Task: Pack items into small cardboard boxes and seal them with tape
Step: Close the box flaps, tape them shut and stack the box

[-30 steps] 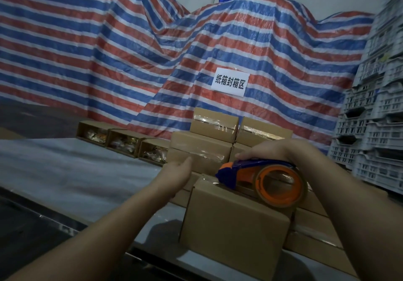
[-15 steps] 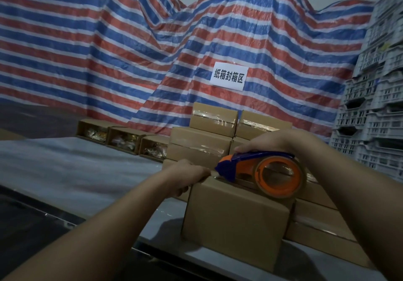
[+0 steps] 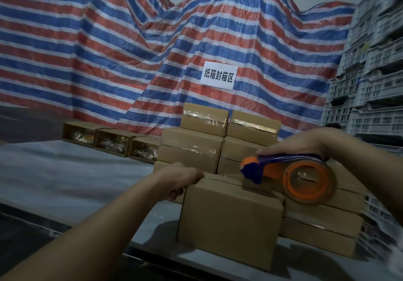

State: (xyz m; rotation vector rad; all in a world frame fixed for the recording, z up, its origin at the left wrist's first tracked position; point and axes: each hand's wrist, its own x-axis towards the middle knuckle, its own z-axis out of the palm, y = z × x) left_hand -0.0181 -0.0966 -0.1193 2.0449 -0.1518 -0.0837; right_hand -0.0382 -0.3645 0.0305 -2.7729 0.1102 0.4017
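The box (image 3: 229, 219) sits lower centre on the table (image 3: 65, 176): light, stiff cardboard. Left hand (image 3: 181, 177) grips its top left corner; right hand (image 3: 298, 143) clasps the dispenser (image 3: 290, 174) above the seam.

Matt cardboard box (image 3: 229, 222), glossy plastic tape dispenser (image 3: 290, 176)

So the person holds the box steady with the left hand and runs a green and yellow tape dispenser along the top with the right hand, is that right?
Nearly. The tape dispenser is orange and dark blue, not green and yellow, as the head view shows. The rest holds: the left hand grips the near box at its top left edge, and the right hand holds the dispenser over the top of the box.
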